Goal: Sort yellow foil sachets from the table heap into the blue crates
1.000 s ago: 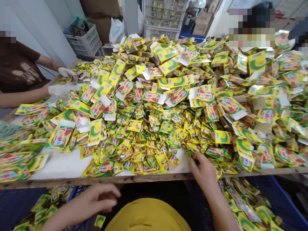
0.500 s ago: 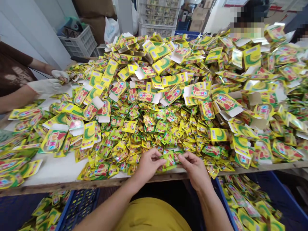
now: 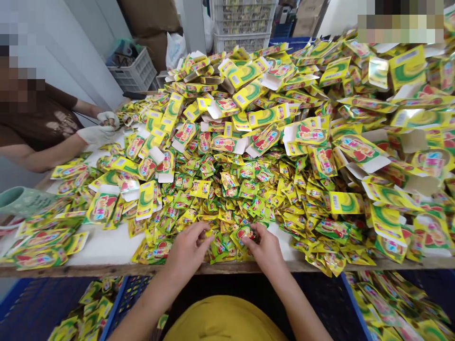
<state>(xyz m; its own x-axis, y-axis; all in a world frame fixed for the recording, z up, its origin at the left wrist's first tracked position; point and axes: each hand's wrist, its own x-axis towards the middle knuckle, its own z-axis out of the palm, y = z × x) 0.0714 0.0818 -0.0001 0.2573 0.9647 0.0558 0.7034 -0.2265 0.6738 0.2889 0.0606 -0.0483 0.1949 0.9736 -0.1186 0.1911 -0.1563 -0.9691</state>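
Observation:
Small shiny yellow-green sachets [image 3: 220,246] lie in a loose group at the front edge of the table, between my hands. My left hand [image 3: 188,248] is at their left side, thumb and curled index finger slightly apart, with nothing visible between them. Its other fingers are hidden underneath. My right hand [image 3: 266,246] pinches the right edge of a sachet [image 3: 241,233] with a red fruit print. Just beyond my hands rises a heap of similar sachets [image 3: 249,189]. Printed yellow-green cardboard boxes [image 3: 229,143], several with open flaps, are piled behind and over it.
Blue crates [image 3: 355,303] holding packets stand below the table edge [image 3: 142,270]. A green cup [image 3: 24,201] is at the left. A co-worker's gloved hands [image 3: 97,132] work at the far left. White crates [image 3: 243,23] are stacked behind the table.
My hands have moved slightly apart, the left one leftward. More sachets now show between them. The view has shifted left, bringing the green cup into fuller sight.

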